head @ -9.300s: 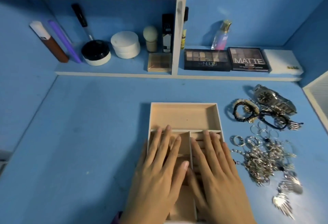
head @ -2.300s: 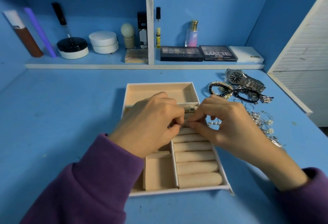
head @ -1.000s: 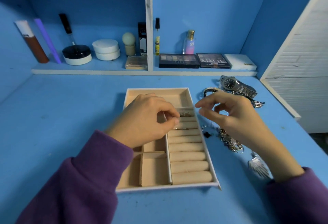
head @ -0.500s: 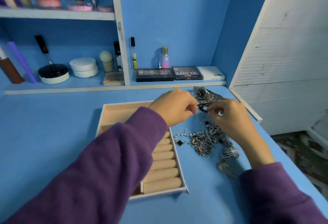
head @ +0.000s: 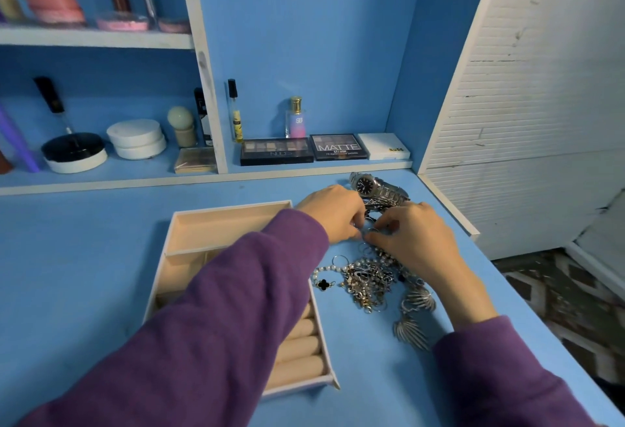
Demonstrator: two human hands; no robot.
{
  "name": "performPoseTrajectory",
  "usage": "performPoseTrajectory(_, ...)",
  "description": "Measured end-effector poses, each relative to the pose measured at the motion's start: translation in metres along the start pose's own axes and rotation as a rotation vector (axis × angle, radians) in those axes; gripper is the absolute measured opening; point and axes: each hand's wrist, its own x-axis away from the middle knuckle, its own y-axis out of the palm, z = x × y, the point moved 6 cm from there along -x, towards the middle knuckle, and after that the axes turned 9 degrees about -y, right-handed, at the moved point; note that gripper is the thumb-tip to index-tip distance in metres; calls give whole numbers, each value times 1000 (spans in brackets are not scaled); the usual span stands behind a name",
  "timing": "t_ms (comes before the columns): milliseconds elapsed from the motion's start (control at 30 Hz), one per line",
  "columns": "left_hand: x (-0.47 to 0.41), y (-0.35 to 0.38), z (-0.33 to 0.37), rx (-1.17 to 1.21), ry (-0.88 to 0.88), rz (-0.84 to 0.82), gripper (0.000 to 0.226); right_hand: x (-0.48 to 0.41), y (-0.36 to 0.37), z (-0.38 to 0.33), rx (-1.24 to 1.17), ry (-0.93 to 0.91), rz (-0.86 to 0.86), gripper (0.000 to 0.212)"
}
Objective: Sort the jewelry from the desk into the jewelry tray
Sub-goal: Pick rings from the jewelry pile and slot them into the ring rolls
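Picking step: left hand (head: pixel 333 213) and right hand (head: pixel 414 235) curl fingertips together over small rings (head: pixel 369 227), but it is impossible to tell whether either holds one. Next, one ring must lift clear toward the jewelry tray (head: pixel 230 206), left of the fingertips.

Blue desk (head: pixel 84 257): jewelry tray (head: pixel 223 220), jewelry heap (head: pixel 368 281), watch (head: pixel 368 185).

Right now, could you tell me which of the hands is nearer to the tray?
Left. The left hand is just past the far right corner of the tray; the right hand is farther right, over the jewelry.
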Motion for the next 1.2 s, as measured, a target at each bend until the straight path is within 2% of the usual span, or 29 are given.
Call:
performPoseTrajectory(233,-5,3,0,38,-34,-72,16,0,-3,-1,-68,11,62,11)
performPoseTrajectory(533,14,-18,-10,185,-32,31,10,1,-19,-4,-322,6,255,8)
performPoseTrajectory(667,62,-51,-33,168,-38,153,3,6,-19,-29,-443,-115,233,6)
performPoseTrajectory(867,133,-50,-71,203,-101,269,4,22,0,-83,-590,-379,37,12)
performPoseTrajectory(1000,146,-34,-81,292,-107,337,7,28,8,-97,-543,-501,-35,12)
performPoseTrajectory(1100,147,-30,-85,327,-88,356,6,29,9,-100,-445,-573,-33,3)
performPoseTrajectory(1200,146,-28,-85,300,-56,340,5,31,10,-101,-357,-644,-23,5)
